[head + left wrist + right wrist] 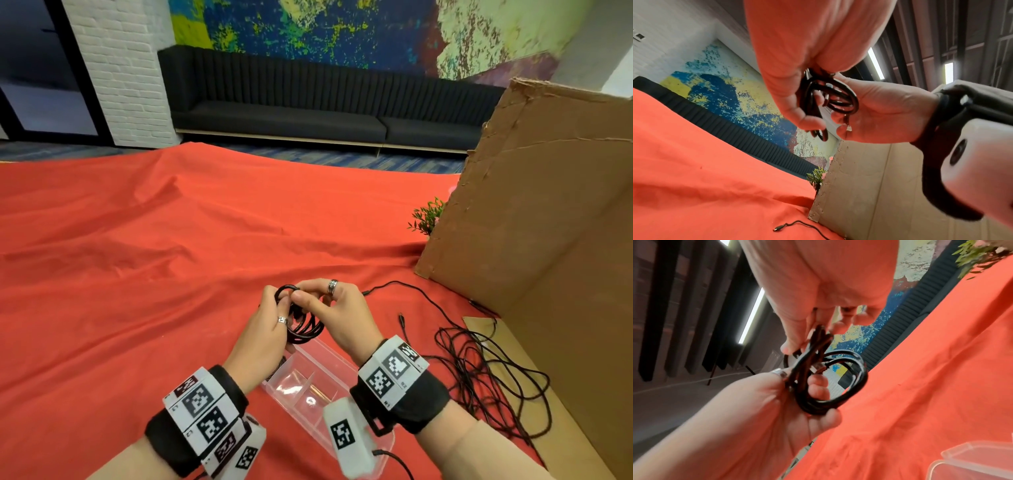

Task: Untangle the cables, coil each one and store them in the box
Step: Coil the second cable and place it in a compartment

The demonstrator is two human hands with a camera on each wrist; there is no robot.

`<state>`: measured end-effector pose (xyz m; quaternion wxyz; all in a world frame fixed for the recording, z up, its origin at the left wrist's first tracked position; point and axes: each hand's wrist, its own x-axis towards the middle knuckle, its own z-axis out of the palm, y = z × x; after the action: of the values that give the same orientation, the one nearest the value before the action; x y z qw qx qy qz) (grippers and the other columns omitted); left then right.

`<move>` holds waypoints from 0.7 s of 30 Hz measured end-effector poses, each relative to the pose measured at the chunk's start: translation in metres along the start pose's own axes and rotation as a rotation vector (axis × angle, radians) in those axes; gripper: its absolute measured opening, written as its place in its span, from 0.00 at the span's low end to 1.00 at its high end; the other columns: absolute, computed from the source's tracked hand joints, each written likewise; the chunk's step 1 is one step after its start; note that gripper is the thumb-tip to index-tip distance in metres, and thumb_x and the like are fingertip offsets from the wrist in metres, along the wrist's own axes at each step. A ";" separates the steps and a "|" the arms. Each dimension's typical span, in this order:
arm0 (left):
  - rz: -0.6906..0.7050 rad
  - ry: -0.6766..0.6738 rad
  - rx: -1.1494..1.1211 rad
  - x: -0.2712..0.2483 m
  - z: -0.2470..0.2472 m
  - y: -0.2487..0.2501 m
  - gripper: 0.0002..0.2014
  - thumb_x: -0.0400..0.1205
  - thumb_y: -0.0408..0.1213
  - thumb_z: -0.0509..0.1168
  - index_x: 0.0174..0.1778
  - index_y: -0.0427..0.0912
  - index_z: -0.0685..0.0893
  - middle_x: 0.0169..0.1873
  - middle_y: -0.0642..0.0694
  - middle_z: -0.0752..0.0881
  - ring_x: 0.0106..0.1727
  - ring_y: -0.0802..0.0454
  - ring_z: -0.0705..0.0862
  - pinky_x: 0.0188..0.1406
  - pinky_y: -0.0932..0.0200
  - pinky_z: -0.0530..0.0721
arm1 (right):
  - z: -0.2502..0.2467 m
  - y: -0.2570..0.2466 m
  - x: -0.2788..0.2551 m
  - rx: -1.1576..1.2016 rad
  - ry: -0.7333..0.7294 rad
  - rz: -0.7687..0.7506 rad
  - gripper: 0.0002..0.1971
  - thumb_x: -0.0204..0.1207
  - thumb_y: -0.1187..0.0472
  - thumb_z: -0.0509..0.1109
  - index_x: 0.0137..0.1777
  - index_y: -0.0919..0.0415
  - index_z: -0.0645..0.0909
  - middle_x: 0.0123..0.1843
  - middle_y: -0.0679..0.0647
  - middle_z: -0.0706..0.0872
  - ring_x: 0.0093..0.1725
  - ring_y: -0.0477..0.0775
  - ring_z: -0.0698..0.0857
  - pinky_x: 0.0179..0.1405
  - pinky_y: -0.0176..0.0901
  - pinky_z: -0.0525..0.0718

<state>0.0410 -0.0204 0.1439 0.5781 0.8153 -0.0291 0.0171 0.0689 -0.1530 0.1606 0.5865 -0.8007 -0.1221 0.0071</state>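
Both hands [301,315] grip coiled cable [303,327] above clear box [337,363]; cardboard wall [534,212] right.

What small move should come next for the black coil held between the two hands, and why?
Probably lower the coiled black cable into a compartment of the clear plastic divided box just beneath. The left hand and right hand both grip it, it already looks wound into loops, and the box sits open under them. The thin black tangled cable beside the brown cardboard sheet is not yet coiled.
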 end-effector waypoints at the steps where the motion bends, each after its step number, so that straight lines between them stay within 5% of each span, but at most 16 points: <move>1: -0.020 -0.001 -0.032 0.000 0.000 0.000 0.11 0.86 0.47 0.47 0.49 0.45 0.69 0.33 0.47 0.76 0.32 0.48 0.80 0.39 0.31 0.84 | 0.001 0.000 -0.001 -0.035 -0.015 -0.024 0.02 0.72 0.59 0.75 0.42 0.49 0.87 0.29 0.41 0.84 0.32 0.33 0.79 0.38 0.27 0.74; 5: -0.079 0.023 -0.118 0.004 -0.002 -0.004 0.08 0.87 0.41 0.47 0.50 0.46 0.70 0.33 0.45 0.75 0.24 0.61 0.78 0.36 0.32 0.82 | 0.006 0.008 0.001 -0.093 0.016 -0.073 0.07 0.69 0.60 0.78 0.38 0.47 0.83 0.45 0.48 0.75 0.43 0.36 0.75 0.43 0.23 0.70; 8: -0.071 0.013 -0.145 0.006 -0.002 -0.008 0.07 0.87 0.36 0.48 0.53 0.48 0.70 0.35 0.45 0.75 0.23 0.64 0.78 0.35 0.39 0.79 | 0.010 0.015 0.001 -0.027 0.044 -0.054 0.13 0.66 0.63 0.80 0.35 0.44 0.80 0.48 0.47 0.71 0.49 0.32 0.74 0.50 0.29 0.73; 11: -0.066 -0.006 -0.188 0.006 -0.003 -0.010 0.07 0.87 0.35 0.48 0.52 0.49 0.71 0.36 0.44 0.75 0.24 0.62 0.79 0.36 0.41 0.79 | 0.013 0.022 -0.001 0.067 0.103 -0.070 0.12 0.64 0.67 0.80 0.36 0.52 0.81 0.49 0.47 0.73 0.49 0.32 0.76 0.52 0.21 0.72; 13: -0.064 -0.033 -0.219 0.006 -0.004 -0.012 0.07 0.87 0.33 0.49 0.53 0.46 0.71 0.36 0.43 0.75 0.25 0.61 0.79 0.36 0.39 0.80 | 0.014 0.029 0.000 0.185 0.093 -0.034 0.11 0.65 0.69 0.79 0.36 0.56 0.80 0.52 0.49 0.76 0.55 0.42 0.81 0.56 0.25 0.75; 18: -0.122 -0.121 -0.391 0.005 -0.008 -0.016 0.07 0.87 0.31 0.50 0.58 0.38 0.70 0.36 0.40 0.74 0.29 0.54 0.79 0.30 0.52 0.81 | 0.013 0.035 -0.001 0.563 -0.116 0.123 0.14 0.67 0.72 0.76 0.40 0.58 0.74 0.43 0.63 0.85 0.36 0.57 0.86 0.36 0.49 0.86; 21: -0.160 -0.183 -0.503 0.005 -0.012 -0.019 0.07 0.86 0.32 0.53 0.58 0.42 0.72 0.43 0.37 0.75 0.40 0.45 0.79 0.34 0.52 0.80 | 0.010 0.038 0.001 0.650 -0.218 0.261 0.24 0.70 0.75 0.72 0.60 0.55 0.70 0.39 0.61 0.88 0.36 0.56 0.88 0.37 0.48 0.88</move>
<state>0.0474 -0.0026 0.1305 0.7569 0.6439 -0.0203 -0.1100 0.0752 -0.1541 0.1221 0.7879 -0.5760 -0.0723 0.2057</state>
